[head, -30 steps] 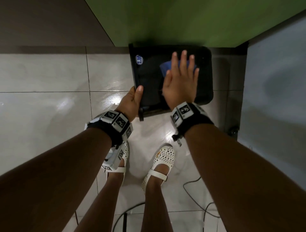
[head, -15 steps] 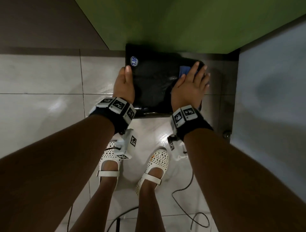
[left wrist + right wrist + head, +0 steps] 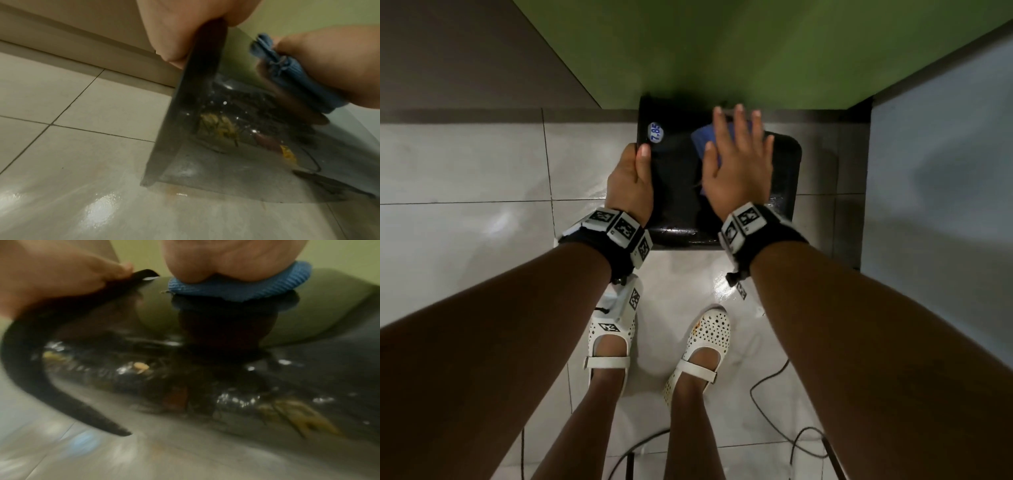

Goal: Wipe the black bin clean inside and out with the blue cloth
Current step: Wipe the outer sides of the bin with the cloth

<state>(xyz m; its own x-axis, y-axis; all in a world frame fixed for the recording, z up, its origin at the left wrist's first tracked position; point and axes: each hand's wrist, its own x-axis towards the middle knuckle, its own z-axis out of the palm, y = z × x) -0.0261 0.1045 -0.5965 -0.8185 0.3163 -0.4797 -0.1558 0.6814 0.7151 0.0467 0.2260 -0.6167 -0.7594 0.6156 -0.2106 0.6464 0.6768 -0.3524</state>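
Observation:
The black bin [image 3: 678,192] lies on the tiled floor against the green wall, with a white sticker [image 3: 656,132] near its far left corner. My left hand [image 3: 633,171] grips its left edge, thumb on top. My right hand [image 3: 736,144] lies flat with fingers spread, pressing the blue cloth [image 3: 703,140] onto the bin's upper surface. In the left wrist view my left hand [image 3: 180,29] clamps the bin's [image 3: 195,113] edge, and the folded cloth [image 3: 287,78] sits under my right palm [image 3: 329,65]. The right wrist view is blurred; the cloth [image 3: 236,287] is squeezed against the glossy bin [image 3: 144,369].
A green wall [image 3: 722,51] stands right behind the bin and a grey panel [image 3: 941,171] closes the right side. My feet in white shoes [image 3: 698,346] stand just before the bin. Black cables [image 3: 770,383] trail on the glossy floor tiles [image 3: 465,205] at lower right.
My right hand slid the cloth from the bin's right edge up and left across its top. My left hand stayed on the left edge and its thumb now lies on top.

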